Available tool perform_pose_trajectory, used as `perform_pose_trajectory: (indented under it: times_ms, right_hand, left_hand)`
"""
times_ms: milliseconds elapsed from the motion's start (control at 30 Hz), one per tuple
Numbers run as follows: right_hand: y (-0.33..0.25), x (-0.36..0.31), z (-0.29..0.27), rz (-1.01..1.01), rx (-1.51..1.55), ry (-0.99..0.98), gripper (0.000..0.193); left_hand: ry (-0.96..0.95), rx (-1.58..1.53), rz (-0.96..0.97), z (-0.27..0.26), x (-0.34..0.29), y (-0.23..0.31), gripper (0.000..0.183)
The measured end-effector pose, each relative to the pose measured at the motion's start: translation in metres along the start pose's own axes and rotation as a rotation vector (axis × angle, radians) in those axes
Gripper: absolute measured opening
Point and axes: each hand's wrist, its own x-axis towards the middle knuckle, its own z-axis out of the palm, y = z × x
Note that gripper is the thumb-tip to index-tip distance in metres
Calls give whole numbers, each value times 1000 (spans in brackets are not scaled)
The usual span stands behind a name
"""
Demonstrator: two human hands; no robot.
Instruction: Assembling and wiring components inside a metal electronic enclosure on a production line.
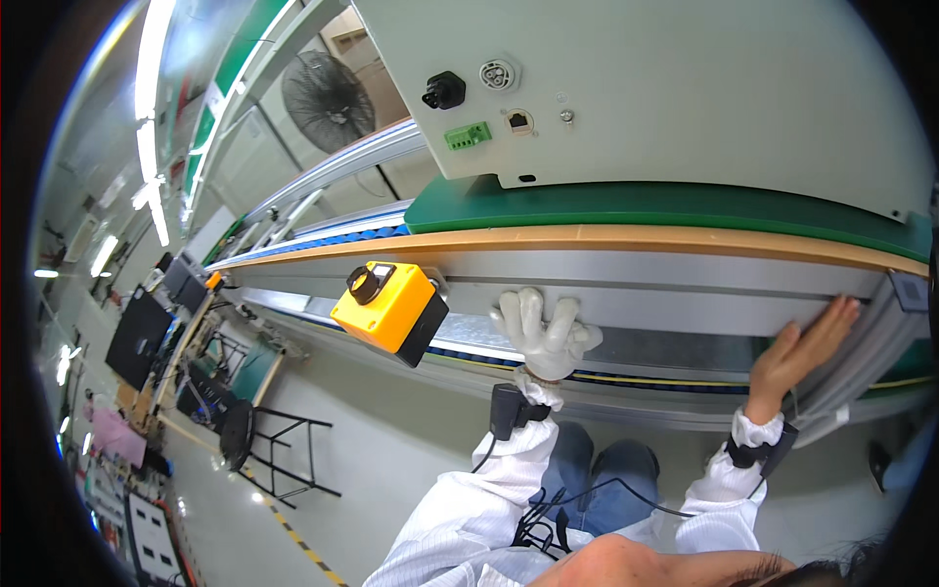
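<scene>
My left hand (546, 335), in a white glove, rests with its fingers apart against the grey metal side rail (675, 311) of the conveyor line. My bare right hand (807, 347) lies with fingers stretched out on the same rail, farther right, close to an upright metal post (861, 362). Neither hand holds anything. To the left of my gloved hand, a yellow and black control box (386, 308) with a black knob sticks out from the rail. Above the rail, a large pale grey metal housing (685, 98) with several sockets stands on a green board (626, 207).
A wooden-coloured edge strip (587, 237) runs between board and rail. Below the rail lies a lower conveyor track (646, 380). A black stool (284, 440) stands at the lower left, near workbenches with monitors (147, 333). Behind the line is a black fan (328, 103).
</scene>
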Motion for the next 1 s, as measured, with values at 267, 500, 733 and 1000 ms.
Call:
perform_pose_trajectory:
  times_ms: [267, 500, 733, 1000]
  right_hand:
    - [-30, 13, -23, 168, 175, -54, 46]
    - [-143, 68, -82, -62, 1007, -294, 29]
    - [-248, 156, -69, -429, 1555, -542, 17]
    - [-317, 235, -101, -309, 1650, -481, 17]
  left_hand:
    - [-235, -274, -66, -20, -5, 14, 29]
    - [-273, -1053, -541, -79, -33, 83, 34]
    - [-567, -1232, -860, -132, -15, 102, 33]
    - [-1066, -1325, -1018, -213, 77, 70, 33]
